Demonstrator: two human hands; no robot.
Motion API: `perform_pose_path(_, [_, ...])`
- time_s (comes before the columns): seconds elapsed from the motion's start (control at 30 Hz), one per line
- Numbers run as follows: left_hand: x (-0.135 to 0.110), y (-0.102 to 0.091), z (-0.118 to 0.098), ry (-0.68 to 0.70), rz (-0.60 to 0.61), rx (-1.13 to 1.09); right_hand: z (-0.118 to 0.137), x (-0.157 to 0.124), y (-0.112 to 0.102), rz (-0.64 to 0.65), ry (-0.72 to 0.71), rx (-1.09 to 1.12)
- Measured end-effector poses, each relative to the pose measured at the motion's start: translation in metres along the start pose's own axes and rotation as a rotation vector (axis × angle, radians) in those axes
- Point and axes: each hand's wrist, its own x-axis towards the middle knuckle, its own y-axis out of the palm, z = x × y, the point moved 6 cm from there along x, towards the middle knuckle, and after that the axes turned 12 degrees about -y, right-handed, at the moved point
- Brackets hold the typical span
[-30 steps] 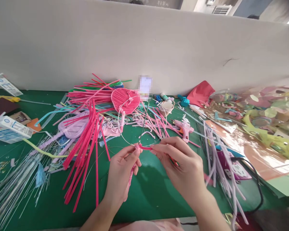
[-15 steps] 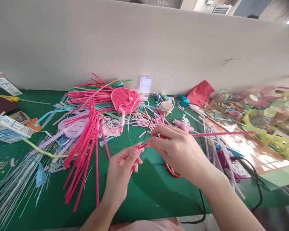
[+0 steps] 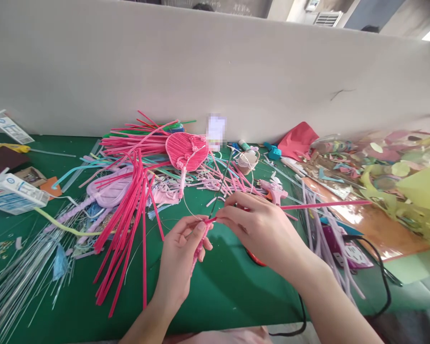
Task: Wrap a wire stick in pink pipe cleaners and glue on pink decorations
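My left hand (image 3: 177, 255) is closed around a stem wrapped in pink fuzz (image 3: 198, 253), thumb pressed on its top. My right hand (image 3: 265, 227) pinches a hot-pink pipe cleaner (image 3: 326, 205) close to the left fingertips. Its long tail sticks out to the right beyond my knuckles. From between the hands a thin dark rod (image 3: 222, 181) slants up and away. Under my right hand the red handle of what looks like scissors (image 3: 256, 259) is partly hidden. Beyond the hands lies a pink pipe-cleaner fan (image 3: 186, 152) with a wrapped handle.
A bundle of hot-pink pipe cleaners (image 3: 129, 239) lies left of my hands, beside a lilac fan (image 3: 109, 188) and silver wires (image 3: 25, 272). A pink glue gun (image 3: 274, 190), a paper cup (image 3: 247, 162) and a purple power strip (image 3: 347, 248) stand right. A grey partition (image 3: 215, 67) closes the back.
The right hand has shifted slightly, covering more of the red handle. The pipe cleaner's tail has dipped a little, and its section between my hands is drawn closer to the left fingertips.
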Motion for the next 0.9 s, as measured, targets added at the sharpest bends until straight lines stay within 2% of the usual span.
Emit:
perform_pose_path(0.3, [-0.002, 0.002, -0.002, -0.036, 0.009, -0.051, 0.002, -0.005, 0.008, -0.001, 0.058, 0.084])
perform_pose_path(0.9, [-0.003, 0.002, 0.0, -0.032, 0.024, -0.002, 0.004, -0.008, 0.015, -0.02, 0.08, 0.132])
